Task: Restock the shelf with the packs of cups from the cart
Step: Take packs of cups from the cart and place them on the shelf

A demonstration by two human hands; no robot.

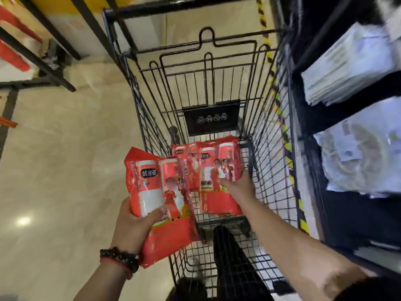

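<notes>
The left hand [132, 227] grips a red pack [160, 205] labelled 优多多; the right hand [236, 183] pinches another pack [214, 177] in the cart [267, 131].

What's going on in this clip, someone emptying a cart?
A person stands over a black wire cart. Their left hand grips one red pack of cups, lifted over the cart's edge. Their right hand reaches onto another red pack in the cart. The shelf stands on the right.
</notes>
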